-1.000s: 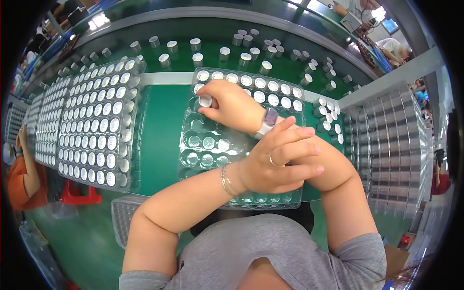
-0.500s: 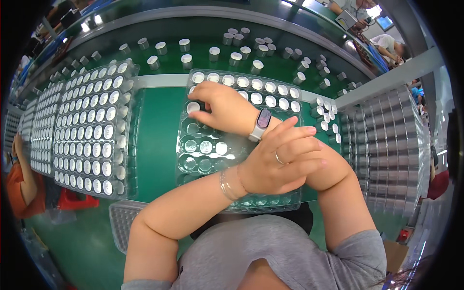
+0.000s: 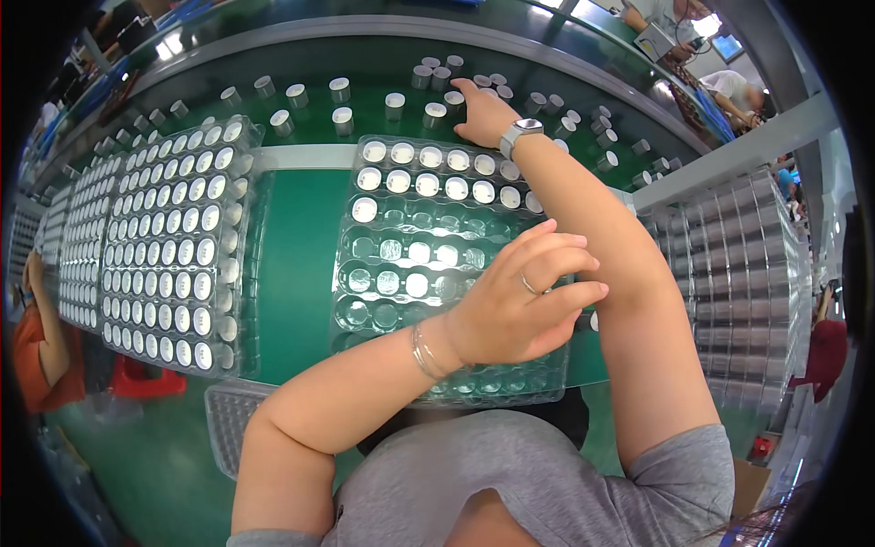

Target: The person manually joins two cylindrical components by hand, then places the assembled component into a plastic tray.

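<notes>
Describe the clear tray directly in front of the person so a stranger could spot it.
On the green work surface, two clear plastic cell trays lie side by side. Take the right one, the partly filled tray under the left hand: only its far rows hold white-topped cylinders, unlike the full tray.

The right hand [image 3: 480, 108] reaches out to twelve o'clock, fingers spread over a cluster of small grey cylinders [image 3: 436, 113] standing loose on the green belt [image 3: 301, 246]; whether it grips one is hard to tell. A watch [image 3: 518, 133] sits on that wrist. The left hand [image 3: 519, 296], ringed and loosely curled, rests over the clear plastic tray [image 3: 401, 264] at centre, its top rows filled with white-topped cylinders. At nine o'clock lies a full tray [image 3: 173, 246].
</notes>
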`<action>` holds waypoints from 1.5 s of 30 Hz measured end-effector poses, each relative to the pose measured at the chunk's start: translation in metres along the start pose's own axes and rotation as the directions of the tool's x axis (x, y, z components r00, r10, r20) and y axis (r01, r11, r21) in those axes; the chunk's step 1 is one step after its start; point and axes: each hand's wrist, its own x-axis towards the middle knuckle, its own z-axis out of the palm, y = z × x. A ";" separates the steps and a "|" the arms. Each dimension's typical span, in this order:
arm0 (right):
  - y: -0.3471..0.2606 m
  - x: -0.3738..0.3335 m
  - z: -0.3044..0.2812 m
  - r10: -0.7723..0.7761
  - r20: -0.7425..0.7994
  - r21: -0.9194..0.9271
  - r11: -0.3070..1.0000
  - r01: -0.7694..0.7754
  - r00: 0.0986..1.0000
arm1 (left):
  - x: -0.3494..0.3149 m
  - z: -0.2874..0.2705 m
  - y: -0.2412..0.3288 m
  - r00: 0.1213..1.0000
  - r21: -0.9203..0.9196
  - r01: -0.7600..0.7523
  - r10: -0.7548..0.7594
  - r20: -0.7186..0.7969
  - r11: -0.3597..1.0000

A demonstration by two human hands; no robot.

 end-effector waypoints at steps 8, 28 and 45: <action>-0.010 0.021 0.010 -0.034 -0.021 -0.089 0.995 0.032 0.999 | 0.001 -0.003 -0.006 0.999 0.045 -0.026 0.025 0.031 0.999; -0.021 -0.238 -0.042 0.148 0.143 0.967 0.188 -0.170 0.979 | 0.003 -0.002 -0.019 0.704 -0.335 0.689 -0.703 0.099 0.643; -0.025 -0.219 -0.032 0.243 0.104 0.985 -0.163 -0.065 0.964 | 0.008 -0.019 -0.040 0.430 -0.504 0.800 -0.897 0.101 0.327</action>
